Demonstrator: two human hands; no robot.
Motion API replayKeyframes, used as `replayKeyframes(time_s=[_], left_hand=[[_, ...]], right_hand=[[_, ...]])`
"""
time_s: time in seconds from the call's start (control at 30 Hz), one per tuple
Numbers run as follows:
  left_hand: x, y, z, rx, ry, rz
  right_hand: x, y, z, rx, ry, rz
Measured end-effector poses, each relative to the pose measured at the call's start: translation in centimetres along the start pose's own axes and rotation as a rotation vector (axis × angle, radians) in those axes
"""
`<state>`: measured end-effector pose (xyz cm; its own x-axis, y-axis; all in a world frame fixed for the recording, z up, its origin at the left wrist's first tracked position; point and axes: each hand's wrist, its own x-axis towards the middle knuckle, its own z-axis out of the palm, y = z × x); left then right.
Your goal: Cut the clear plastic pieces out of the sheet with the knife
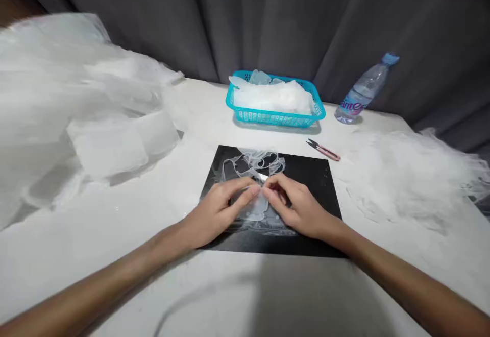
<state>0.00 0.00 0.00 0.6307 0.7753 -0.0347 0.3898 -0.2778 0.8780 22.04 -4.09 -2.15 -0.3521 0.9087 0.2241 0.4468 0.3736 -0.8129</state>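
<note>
A thin, see-through white sheet (255, 210) with cut-out shapes and curling strips lies over a black mat (312, 184). My left hand (225, 201) pinches it near the middle, thumb and forefinger together. Close beside, my right hand (293, 201) also pinches the sheet, its fingertips almost touching those of the left. A small bright white piece (262, 176) shows just beyond the fingertips; I cannot make out what it is. The exact grip is partly hidden by the fingers.
At left rises a large heap of white translucent sheets (111, 143). Behind the mat stands a blue basket (275, 117) filled with white pieces. Thread snips (323, 150) and a water bottle (362, 94) are to its right. A tangled pile of white scraps (413, 173) covers the right side.
</note>
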Motion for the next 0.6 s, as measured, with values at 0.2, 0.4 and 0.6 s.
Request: replayKeyframes(time_s=[0.2, 0.4, 0.6], left_hand=[[0.09, 0.09, 0.09, 0.005, -0.006, 0.015], [0.15, -0.13, 0.09, 0.007, -0.006, 0.033], [0.09, -0.1, 0.05, 0.025, 0.002, 0.049]], right_hand=[[0.06, 0.05, 0.09, -0.005, 0.0, 0.003], [0.12, 0.02, 0.13, -0.013, 0.006, -0.008], [0.15, -0.16, 0.04, -0.012, 0.013, -0.012]])
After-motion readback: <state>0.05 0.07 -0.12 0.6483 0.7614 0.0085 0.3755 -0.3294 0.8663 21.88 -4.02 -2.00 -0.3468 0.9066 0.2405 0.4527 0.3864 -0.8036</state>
